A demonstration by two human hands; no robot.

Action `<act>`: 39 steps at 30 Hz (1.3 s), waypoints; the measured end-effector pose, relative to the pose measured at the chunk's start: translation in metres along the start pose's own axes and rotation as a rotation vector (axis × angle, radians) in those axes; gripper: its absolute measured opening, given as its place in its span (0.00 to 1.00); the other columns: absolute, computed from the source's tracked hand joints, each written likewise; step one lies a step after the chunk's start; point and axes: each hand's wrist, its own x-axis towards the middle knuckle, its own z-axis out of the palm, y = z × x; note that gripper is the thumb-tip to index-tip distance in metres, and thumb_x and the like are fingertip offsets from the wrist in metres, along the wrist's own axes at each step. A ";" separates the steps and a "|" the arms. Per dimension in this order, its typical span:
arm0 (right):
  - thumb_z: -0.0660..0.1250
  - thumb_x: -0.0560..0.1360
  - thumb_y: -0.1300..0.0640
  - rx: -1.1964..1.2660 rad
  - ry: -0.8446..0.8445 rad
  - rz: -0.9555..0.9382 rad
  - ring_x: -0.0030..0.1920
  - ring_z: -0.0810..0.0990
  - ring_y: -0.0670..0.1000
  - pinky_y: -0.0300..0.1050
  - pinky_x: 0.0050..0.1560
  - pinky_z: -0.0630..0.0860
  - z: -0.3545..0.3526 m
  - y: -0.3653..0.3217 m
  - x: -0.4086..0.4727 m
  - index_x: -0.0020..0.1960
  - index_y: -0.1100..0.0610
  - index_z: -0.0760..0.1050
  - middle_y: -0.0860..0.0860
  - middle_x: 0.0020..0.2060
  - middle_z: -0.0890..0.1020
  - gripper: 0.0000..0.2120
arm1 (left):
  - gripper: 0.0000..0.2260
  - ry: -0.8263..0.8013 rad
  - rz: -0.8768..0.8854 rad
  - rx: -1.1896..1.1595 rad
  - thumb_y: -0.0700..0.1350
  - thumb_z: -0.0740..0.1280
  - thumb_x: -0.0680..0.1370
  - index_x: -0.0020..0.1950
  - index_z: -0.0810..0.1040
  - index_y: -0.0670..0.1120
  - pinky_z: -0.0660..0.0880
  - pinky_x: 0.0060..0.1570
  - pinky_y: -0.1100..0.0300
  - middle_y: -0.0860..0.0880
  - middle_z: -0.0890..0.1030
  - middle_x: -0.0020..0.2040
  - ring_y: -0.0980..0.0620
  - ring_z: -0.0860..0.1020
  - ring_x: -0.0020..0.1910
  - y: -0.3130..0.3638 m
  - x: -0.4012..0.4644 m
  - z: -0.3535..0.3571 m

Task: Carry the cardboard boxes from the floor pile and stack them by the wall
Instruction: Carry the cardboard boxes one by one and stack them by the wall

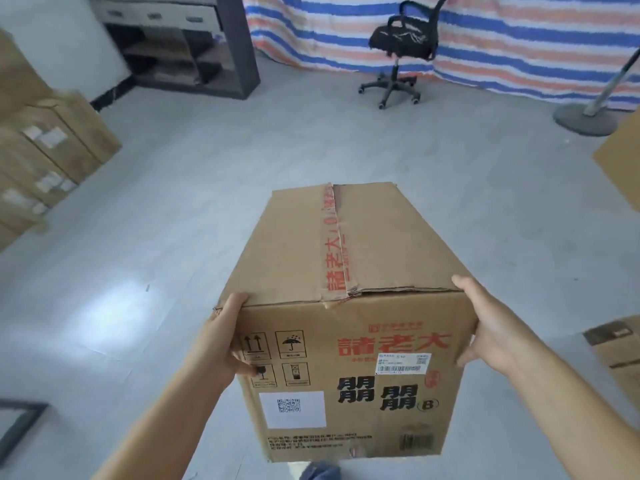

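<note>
I hold a brown cardboard box (346, 244) with red tape along its top seam and red and black print on the near face. It is lifted off the grey floor in front of me. My left hand (221, 337) grips its near left corner, thumb on the printed face. My right hand (485, 320) grips the near right corner, with the fingers hidden behind the side. A stack of cardboard boxes (52, 150) with white labels stands along the white wall at the left.
More cardboard boxes lie at the right edge (620, 168) and lower right (616, 344). A black office chair (401, 46) stands ahead before a striped tarp (519, 39). A dark shelf unit (180, 46) is at the back left, a round stand base (585, 119) at the back right.
</note>
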 end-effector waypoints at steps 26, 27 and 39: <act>0.59 0.77 0.41 -0.560 -0.636 -0.225 0.38 0.78 0.54 0.53 0.32 0.74 0.575 -0.268 0.182 0.55 0.52 0.77 0.50 0.36 0.79 0.17 | 0.06 0.551 -0.014 -0.677 0.54 0.66 0.76 0.47 0.74 0.53 0.77 0.35 0.34 0.48 0.77 0.46 0.47 0.76 0.41 0.216 0.235 -0.280; 0.59 0.77 0.41 -0.585 -0.667 -0.236 0.38 0.78 0.54 0.52 0.32 0.73 0.602 -0.276 0.183 0.55 0.52 0.77 0.50 0.36 0.79 0.17 | 0.07 0.590 -0.018 -0.702 0.54 0.66 0.76 0.47 0.74 0.53 0.77 0.34 0.34 0.48 0.78 0.45 0.47 0.76 0.40 0.224 0.240 -0.292; 0.58 0.78 0.42 -0.687 -0.946 -0.361 0.41 0.79 0.52 0.48 0.29 0.75 0.946 -0.292 0.134 0.63 0.54 0.76 0.51 0.42 0.82 0.21 | 0.08 0.811 0.063 -0.946 0.56 0.67 0.74 0.47 0.74 0.53 0.75 0.34 0.34 0.45 0.80 0.46 0.42 0.77 0.45 0.286 0.323 -0.526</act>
